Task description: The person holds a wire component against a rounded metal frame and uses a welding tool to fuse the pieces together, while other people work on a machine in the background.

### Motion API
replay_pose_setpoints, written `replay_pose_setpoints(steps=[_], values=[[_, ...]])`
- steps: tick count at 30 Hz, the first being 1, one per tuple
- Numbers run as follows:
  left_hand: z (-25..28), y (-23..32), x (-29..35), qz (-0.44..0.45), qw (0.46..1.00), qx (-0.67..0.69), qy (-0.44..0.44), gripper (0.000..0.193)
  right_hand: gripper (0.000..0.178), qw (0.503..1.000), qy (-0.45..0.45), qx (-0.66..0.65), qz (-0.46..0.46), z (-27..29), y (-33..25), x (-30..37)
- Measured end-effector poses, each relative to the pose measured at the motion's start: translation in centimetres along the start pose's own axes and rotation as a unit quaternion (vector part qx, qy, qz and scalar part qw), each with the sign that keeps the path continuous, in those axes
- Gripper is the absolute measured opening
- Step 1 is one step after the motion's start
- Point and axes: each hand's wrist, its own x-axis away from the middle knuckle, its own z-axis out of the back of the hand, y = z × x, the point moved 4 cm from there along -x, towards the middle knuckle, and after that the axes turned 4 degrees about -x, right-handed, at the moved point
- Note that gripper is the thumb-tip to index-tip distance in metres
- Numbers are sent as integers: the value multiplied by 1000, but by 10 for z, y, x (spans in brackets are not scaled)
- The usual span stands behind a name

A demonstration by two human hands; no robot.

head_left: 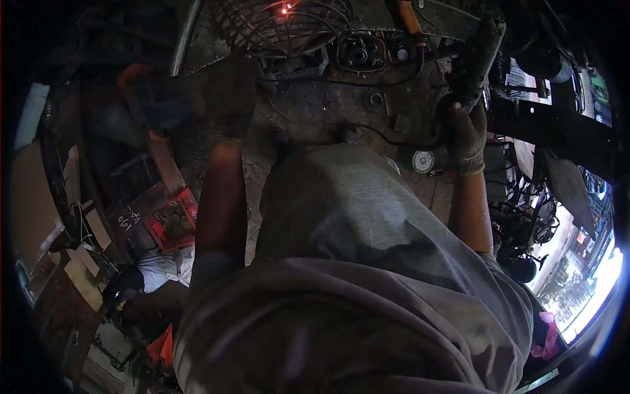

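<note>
My right hand [468, 139], in a knitted work glove, is closed around the lower end of a worn, dark tube-shaped metal piece [482, 62]. That piece tilts up and away to the right. A black cable [387, 139] runs across the floor toward this hand; where it ends is hidden. On the left, my left hand [228, 98] reaches forward in a dark glove. Deep shadow hides its fingers and anything in them. A pale round disc [422, 161] lies on the floor just left of my right wrist.
Ahead lie coiled dark cables [282, 29] with a small red glow, a round-holed metal housing [361, 52], an orange-handled tool [411, 20] and a metal tube [186, 39]. A red crate [191, 200] and white cloth [164, 269] are at left. A pink bag [546, 336] sits lower right.
</note>
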Motion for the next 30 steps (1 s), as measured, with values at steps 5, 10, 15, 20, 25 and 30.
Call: replay_pose_setpoints(steps=[5,10,15,20,25,30], values=[[-18,-27,15,23,999,21,17,26,51,1000,-5,-8,8,-4,-1,-1],[-12,-17,10,7,999,-42,15,25,48,1000,9,6,11,-3,2,-2],[-8,-11,8,1,992,-103,-67,24,50,1000,-14,7,1,-1,1,-2],[-8,-7,7,-58,988,-138,-32,26,58,997,-10,44,58,-8,-5,-6],[-3,-7,9,-33,993,-113,-23,27,56,992,13,98,81,-17,-12,-4],[-4,-7,6,-27,995,-97,-22,28,55,999,-48,5,-16,-11,-2,-4]])
